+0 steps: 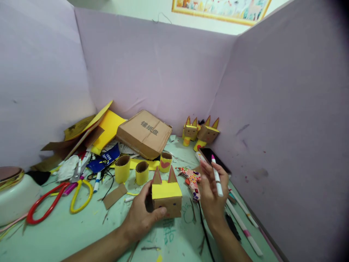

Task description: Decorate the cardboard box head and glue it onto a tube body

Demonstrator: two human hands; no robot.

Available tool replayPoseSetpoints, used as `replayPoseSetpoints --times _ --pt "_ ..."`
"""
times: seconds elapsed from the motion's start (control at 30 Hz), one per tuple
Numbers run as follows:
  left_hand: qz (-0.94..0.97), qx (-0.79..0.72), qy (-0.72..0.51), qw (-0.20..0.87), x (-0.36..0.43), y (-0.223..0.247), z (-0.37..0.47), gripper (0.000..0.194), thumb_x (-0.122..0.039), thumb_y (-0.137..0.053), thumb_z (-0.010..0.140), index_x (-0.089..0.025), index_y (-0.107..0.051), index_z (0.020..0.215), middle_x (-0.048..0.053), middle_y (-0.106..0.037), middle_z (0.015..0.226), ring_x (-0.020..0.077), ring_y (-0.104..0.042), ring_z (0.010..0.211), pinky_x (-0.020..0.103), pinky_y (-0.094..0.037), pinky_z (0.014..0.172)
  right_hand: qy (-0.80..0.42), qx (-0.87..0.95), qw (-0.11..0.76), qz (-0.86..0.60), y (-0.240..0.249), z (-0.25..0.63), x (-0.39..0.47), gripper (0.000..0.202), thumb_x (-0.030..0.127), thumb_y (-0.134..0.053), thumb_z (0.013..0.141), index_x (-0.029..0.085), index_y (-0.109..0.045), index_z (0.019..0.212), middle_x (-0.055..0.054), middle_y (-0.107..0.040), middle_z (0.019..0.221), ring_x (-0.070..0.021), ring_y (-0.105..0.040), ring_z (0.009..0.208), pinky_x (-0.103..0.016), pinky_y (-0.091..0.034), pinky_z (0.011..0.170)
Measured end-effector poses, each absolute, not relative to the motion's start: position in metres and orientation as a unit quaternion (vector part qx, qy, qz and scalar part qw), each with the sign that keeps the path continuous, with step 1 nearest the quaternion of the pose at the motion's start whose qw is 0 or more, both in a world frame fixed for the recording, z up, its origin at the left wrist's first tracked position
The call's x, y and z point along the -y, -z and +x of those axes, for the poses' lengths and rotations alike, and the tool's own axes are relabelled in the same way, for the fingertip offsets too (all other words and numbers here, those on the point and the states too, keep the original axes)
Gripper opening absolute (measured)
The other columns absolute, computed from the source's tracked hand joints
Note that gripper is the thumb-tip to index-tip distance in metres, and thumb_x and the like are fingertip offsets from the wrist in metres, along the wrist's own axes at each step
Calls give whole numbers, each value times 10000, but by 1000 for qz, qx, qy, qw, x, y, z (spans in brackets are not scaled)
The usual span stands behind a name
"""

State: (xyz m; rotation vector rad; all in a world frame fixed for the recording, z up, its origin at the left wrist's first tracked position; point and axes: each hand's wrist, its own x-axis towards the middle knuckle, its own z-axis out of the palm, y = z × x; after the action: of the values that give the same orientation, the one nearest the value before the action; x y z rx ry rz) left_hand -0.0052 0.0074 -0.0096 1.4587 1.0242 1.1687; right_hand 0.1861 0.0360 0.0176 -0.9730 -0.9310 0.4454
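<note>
My left hand is closed around the left side of a small cardboard box head. Its top is yellow, two pointed ears stand on it, and small dots are drawn on the front. In my right hand is a white marker, its pink end pointing up and away from the box. A floral-patterned glue gun lies between my hands, partly behind the right one. Just beyond the box stand yellow cardboard tubes, and one of them bears a red heart.
Scissors with red and yellow handles lie at left, near a white round container. Behind are yellow cardboard sheets and a flat brown box. Finished cardboard figures stand at back right, near a dark phone. Purple panels enclose the table.
</note>
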Motion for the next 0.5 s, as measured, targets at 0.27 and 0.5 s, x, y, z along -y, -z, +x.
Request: replayPoseSetpoints --times 0.27,0.5 --pt "601 -527 -403 445 -7 21 -11 789 -300 -763 596 -166 -446 1306 141 -619 1318 356 -571 1203 466 -460 1024 -141 348 821 -429 -32 209 -42 329 212 -668 778 214 -555 1087 -53 -721 1047 -216 -670 1030 -449 -444 991" --pt "578 -533 -369 496 -9 10 2 741 -223 -713 612 -142 -430 1291 175 -610 1283 352 -576 1177 489 -440 1021 -160 338 790 -486 -28 209 -38 344 260 -715 740 223 -564 1047 -28 -734 972 -222 -680 962 -413 -465 916"
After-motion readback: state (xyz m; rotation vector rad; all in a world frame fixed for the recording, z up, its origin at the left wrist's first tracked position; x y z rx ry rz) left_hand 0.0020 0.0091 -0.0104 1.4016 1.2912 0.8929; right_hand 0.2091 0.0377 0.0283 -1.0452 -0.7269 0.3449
